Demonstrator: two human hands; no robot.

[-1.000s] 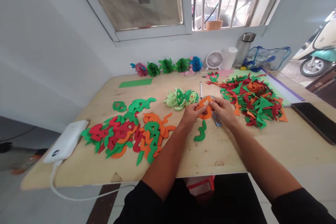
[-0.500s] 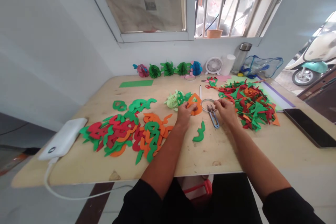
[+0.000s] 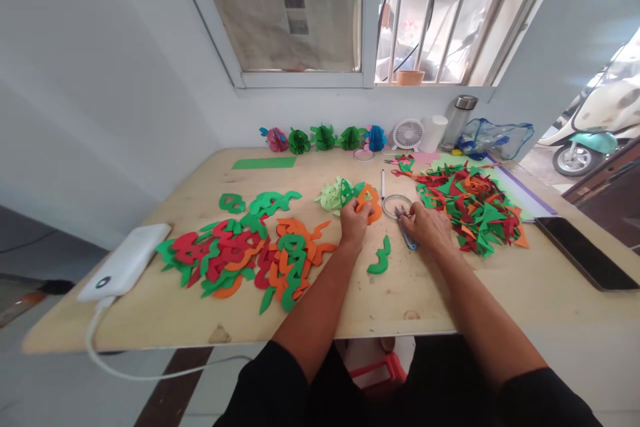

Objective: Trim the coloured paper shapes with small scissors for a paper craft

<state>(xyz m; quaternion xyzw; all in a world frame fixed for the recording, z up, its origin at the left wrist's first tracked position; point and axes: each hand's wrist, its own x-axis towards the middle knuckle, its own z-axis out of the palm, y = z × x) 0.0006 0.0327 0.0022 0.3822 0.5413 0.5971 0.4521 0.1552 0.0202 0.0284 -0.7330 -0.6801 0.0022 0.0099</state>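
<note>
My left hand (image 3: 353, 225) pinches an orange paper cut-out (image 3: 373, 212) with openings in it, held just above the table. My right hand (image 3: 430, 223) has its fingers closed on the blue-handled thread snips (image 3: 409, 239), which lie on the wood with blades pointing away from me. A thin ring (image 3: 397, 196) is just beyond the blades. Between my forearms lies a wavy green paper piece (image 3: 383, 256). Pale green cut paper (image 3: 328, 199) rests behind my left hand, beside darker green cut-outs.
Red, green and orange cut-outs (image 3: 234, 250) are heaped at left, scraps (image 3: 475, 203) at right. A white power bank (image 3: 125, 263) with a cable and a black phone (image 3: 585, 252) lie near the edges. Paper figures (image 3: 324, 138), a fan (image 3: 408, 134) and a bottle (image 3: 457, 123) line the wall.
My right hand has moved from beside the ring down onto the thread snips and closed on them. The left hand keeps the orange cut-out. The view has tilted slightly up.
</note>
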